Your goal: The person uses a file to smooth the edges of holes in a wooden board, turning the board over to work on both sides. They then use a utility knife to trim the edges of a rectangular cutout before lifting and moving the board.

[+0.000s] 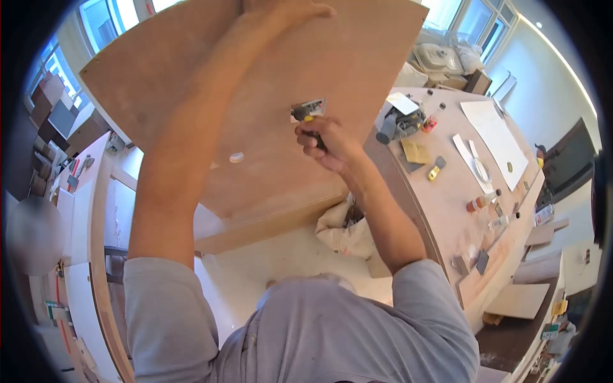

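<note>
A large brown wooden panel (268,127) fills the upper middle of the view in front of me. My left hand (281,9) lies on its far part at the top of the picture, one digit stretched to the right, the other fingers cut off by the frame. Closer in, my right hand (324,142) is closed round the dark-and-yellow handle of a putty knife. The wide shiny blade of the putty knife (309,110) points away from me, right at the panel's surface. A small pale oval patch (237,157) shows on the panel, left of my right hand.
At right stands a workbench (447,217) with a yellow-handled scraper (437,168), a yellow sheet (416,152), white sheets (495,143) and several small bottles. Below the panel, a pale sack (341,226) sits on the floor. Another bench (96,210) runs along the left.
</note>
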Action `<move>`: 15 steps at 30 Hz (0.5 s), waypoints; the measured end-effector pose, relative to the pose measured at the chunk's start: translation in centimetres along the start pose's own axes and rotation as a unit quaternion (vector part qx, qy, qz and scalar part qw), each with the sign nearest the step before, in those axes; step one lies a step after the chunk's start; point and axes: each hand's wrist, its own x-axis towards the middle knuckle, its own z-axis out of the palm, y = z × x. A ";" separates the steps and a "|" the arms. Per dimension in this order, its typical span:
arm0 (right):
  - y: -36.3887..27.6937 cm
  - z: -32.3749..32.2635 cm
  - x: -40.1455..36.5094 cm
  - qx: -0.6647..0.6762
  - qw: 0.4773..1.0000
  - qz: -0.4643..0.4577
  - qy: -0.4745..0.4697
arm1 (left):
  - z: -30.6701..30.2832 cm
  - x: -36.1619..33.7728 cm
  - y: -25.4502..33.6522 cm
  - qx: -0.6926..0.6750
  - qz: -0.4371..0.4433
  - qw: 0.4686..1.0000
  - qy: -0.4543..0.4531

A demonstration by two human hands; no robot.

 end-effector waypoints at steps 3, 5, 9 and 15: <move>0.5 1.1 -3.1 0.033 0.999 -0.009 0.018 | -0.5 0.2 -0.2 -0.001 0.011 1.000 -0.022; -1.2 1.0 -7.6 0.069 0.998 0.000 0.001 | 0.1 0.4 -0.4 -0.009 0.008 1.000 0.004; -1.0 0.3 -3.6 0.060 0.998 -0.004 -0.002 | 0.1 -0.5 0.3 -0.001 0.024 0.999 0.046; -0.2 1.9 -5.4 0.028 0.999 -0.008 0.040 | 2.1 0.9 -1.7 -0.015 0.013 0.999 0.030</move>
